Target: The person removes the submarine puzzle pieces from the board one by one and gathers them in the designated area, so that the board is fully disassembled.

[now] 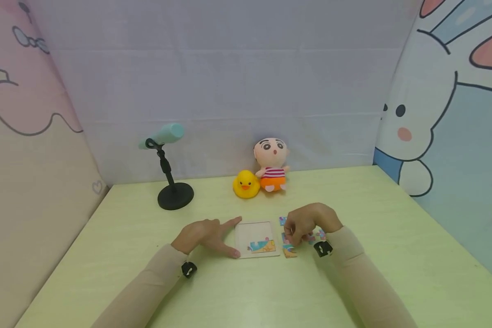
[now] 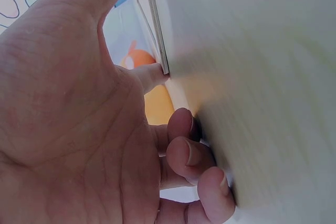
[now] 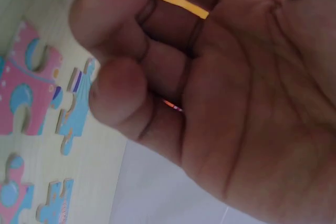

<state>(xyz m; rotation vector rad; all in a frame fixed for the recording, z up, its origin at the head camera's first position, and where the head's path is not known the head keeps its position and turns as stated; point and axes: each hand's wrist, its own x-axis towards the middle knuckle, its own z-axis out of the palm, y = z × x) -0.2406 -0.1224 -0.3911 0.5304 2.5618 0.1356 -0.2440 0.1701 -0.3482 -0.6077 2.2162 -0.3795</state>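
A square wooden puzzle tray (image 1: 252, 233) lies on the table, with joined blue and yellow puzzle pieces (image 1: 263, 246) in its lower right part. My left hand (image 1: 209, 234) spreads along the tray's left side, forefinger at the far corner and thumb at the near one. In the left wrist view its other fingers (image 2: 189, 153) bend down onto the tabletop. Over the loose pieces right of the tray, my right hand (image 1: 305, 223) bends at the wrist, fingers curled downward. Its fingertips are at a piece (image 1: 285, 238); I cannot tell whether they pinch it. Another piece (image 1: 289, 252) lies just nearer me.
More pink and blue pieces (image 3: 29, 85) lie beside and beneath the right hand. Behind the tray stand a yellow rubber duck (image 1: 246, 184) and a plush doll (image 1: 272, 164). A black stand (image 1: 174, 195) holding a mint-green cylinder (image 1: 168, 133) is at the back left.
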